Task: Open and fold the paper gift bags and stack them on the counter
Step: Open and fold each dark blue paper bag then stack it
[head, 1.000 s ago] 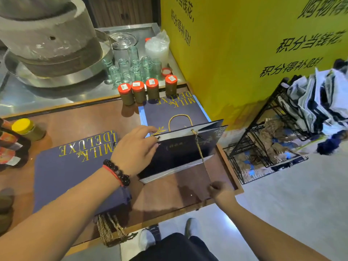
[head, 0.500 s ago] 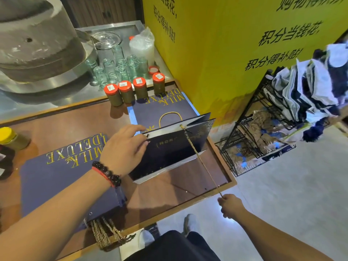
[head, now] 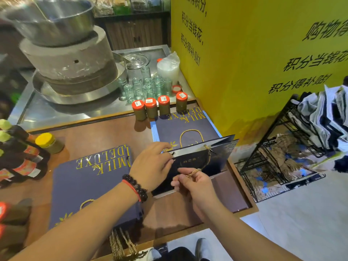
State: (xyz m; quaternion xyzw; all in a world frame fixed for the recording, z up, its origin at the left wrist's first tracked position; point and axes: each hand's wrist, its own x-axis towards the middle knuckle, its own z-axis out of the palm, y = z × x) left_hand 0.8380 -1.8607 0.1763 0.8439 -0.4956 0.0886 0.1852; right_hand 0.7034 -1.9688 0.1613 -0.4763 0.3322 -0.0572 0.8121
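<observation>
now both hands on upright gift bag, right pinching gold cord

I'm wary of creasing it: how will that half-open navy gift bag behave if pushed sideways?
The gift bag probably tips or slides easily, since it looks like empty paper. Its flat panels suggest stiffness, yet it would likely collapse along its folds. The left hand steadying its rim hints the same.

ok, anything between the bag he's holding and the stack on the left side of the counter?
Nothing visible blocks it. The dark bag stands on the counter, left hand gripping its top edge, right hand holding the gold cord handle. The flat stack lies beside it; only the left forearm crosses above that stack.
</observation>
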